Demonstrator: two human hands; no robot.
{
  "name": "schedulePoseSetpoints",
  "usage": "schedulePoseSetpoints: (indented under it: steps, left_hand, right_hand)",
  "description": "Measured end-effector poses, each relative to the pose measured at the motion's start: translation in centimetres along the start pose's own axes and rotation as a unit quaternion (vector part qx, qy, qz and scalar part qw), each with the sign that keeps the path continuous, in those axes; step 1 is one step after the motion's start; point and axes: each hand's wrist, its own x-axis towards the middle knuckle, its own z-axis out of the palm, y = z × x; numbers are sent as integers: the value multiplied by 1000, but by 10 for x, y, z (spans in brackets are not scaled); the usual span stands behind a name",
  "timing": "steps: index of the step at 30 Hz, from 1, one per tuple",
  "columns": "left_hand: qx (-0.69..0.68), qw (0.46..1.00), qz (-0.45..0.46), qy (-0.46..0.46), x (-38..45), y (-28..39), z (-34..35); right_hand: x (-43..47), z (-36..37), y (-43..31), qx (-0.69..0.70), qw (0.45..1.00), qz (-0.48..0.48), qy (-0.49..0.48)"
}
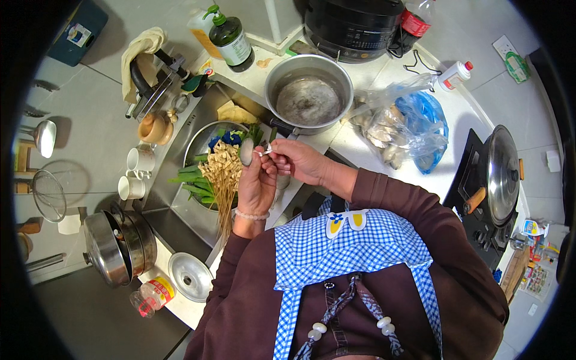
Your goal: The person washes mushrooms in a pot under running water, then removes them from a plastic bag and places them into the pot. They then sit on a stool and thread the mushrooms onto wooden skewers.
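My left hand (257, 183) holds a small grey-capped mushroom (246, 151) upright between thumb and fingers, above the sink. Fingertips of my right hand (297, 158) pinch a white shred (266, 152) at the mushroom's stem side. Just left of my hands, a bundle of long, thin-stemmed tan mushrooms (221, 164) rests over a round metal basin (191, 143) in the sink. Green vegetable pieces (192, 180) lie beneath and beside the bundle, with something dark blue (231, 138) behind it. My fingers partly hide the held mushroom.
A metal pot of cloudy water (308, 101) stands beyond my hands. Right of it lie a clear plastic bag of mushrooms (384, 135) and a blue bag (429, 135). The steel sink (164, 180) has cups (131, 186) along its edge. A lidded wok (501, 175) sits on the stove.
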Motion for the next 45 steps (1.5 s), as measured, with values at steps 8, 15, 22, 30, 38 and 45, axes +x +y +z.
schedulePoseSetpoints:
  steps: [8, 15, 22, 30, 38, 45]
  left_hand:
    - [-70, 990, 125, 0, -4, 45, -8]
    - [227, 951, 164, 130, -18, 73, -9]
    - [432, 900, 33, 57, -15, 48, -3]
    - [520, 852, -68, -12, -3, 37, -7]
    - [483, 876, 3, -5, 13, 24, 4]
    - [486, 873, 9, 44, 25, 12, 12]
  right_hand:
    - [2, -8, -17, 166, 983, 20, -71]
    - [19, -17, -10, -612, 763, -159, 132]
    - [21, -6, -10, -475, 867, -81, 126]
    - [13, -2, -18, -318, 945, -54, 55]
    - [6, -11, -18, -383, 904, -150, 117]
    - [3, -19, -26, -316, 938, -101, 103]
